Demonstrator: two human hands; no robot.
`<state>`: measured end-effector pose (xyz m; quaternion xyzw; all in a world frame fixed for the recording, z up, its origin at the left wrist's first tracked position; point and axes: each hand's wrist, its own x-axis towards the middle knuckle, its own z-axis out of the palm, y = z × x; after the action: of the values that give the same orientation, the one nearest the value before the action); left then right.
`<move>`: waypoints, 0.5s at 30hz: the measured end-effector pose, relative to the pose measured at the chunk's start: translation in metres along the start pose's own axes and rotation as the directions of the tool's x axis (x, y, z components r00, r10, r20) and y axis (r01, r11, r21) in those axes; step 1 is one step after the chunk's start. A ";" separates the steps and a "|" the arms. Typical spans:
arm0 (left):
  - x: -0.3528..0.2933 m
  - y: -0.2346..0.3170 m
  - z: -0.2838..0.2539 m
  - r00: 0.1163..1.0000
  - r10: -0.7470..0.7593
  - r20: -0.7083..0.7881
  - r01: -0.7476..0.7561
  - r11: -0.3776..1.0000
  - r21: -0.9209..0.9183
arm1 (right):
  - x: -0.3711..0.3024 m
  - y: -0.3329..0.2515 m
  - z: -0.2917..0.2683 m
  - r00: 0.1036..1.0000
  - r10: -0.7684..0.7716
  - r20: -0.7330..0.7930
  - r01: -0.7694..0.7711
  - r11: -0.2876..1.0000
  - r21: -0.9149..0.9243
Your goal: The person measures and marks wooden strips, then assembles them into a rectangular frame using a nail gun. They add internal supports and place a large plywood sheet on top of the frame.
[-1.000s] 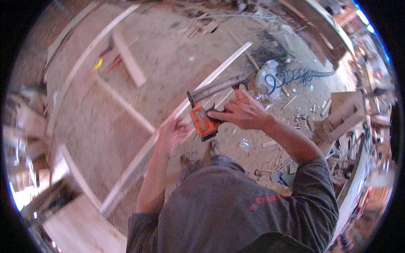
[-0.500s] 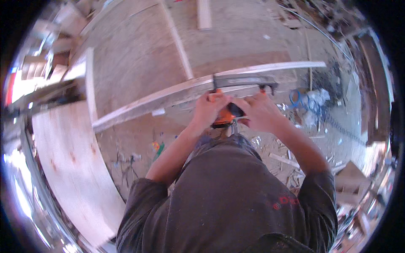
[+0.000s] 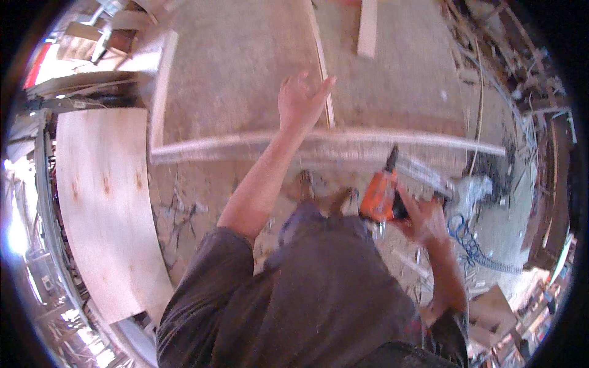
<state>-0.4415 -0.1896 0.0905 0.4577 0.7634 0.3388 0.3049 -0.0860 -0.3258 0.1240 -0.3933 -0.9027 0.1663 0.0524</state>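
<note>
My right hand is wrapped round the handle of an orange and black nail gun, held low at the right with its nose pointing forward. The gun's long grey magazine slants off to the right. My left hand is stretched out, empty, fingers apart, past the long front rail of a wooden frame. Its thumb overlaps the middle batten; whether they touch I cannot tell. A second batten meets the rail's left end.
A wide pale board lies at the left. On the right are a coiled blue air hose, clear plastic and wood scraps on the floor. A short wood strip lies beyond the rail. My feet stand just behind the rail.
My left hand has let go of the nail gun and reached forward over the frame. My right hand has carried the gun right and back, turning it. The view has shifted.
</note>
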 end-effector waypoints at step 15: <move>0.100 -0.057 0.086 0.987 0.158 -0.022 -0.154 0.979 0.133 | 0.009 -0.008 -0.005 0.997 0.080 -0.020 -0.078 0.996 0.053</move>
<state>-0.4426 -0.0986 -0.0209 0.5296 0.7505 0.3184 0.2343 -0.0962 -0.3233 0.1309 -0.4289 -0.8812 0.1875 0.0660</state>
